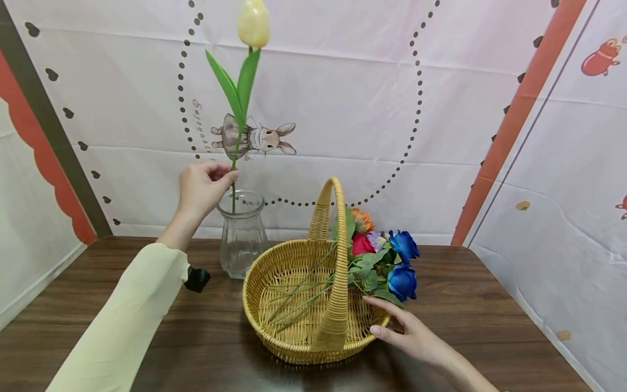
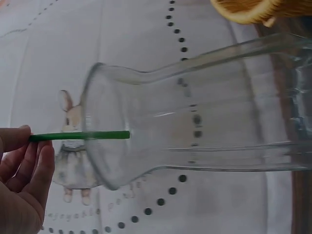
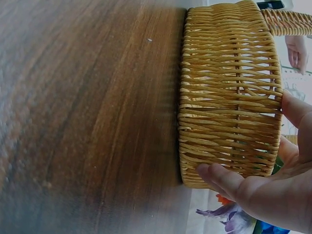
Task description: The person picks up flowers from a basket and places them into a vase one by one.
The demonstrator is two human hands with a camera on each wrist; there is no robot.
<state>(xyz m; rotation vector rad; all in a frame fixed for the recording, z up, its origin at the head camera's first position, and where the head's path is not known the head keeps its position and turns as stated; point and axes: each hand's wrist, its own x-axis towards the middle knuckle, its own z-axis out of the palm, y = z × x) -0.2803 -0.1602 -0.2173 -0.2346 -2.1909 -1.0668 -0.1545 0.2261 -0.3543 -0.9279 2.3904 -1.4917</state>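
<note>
My left hand [image 1: 203,182] pinches the green stem of a pale yellow tulip [image 1: 253,24] between thumb and fingers. The tulip stands upright, and its lower stem end [image 2: 112,135] is inside the mouth of a clear glass vase [image 1: 243,239], above the bottom. At the right side of a wicker basket [image 1: 264,332], my right hand [image 1: 409,332] holds the rim, with some fingers against the outer wall in the right wrist view. Blue roses [image 1: 403,281], a red rose [image 1: 362,244] and an orange flower [image 1: 362,220] lean over the basket's far right rim, stems inside.
The basket's tall arched handle [image 1: 338,261] rises between the two hands. The vase stands behind and left of the basket on the dark wooden table [image 1: 206,337]. A printed cloth [image 1: 343,109] hangs behind. A black band [image 1: 197,279] shows by the left sleeve.
</note>
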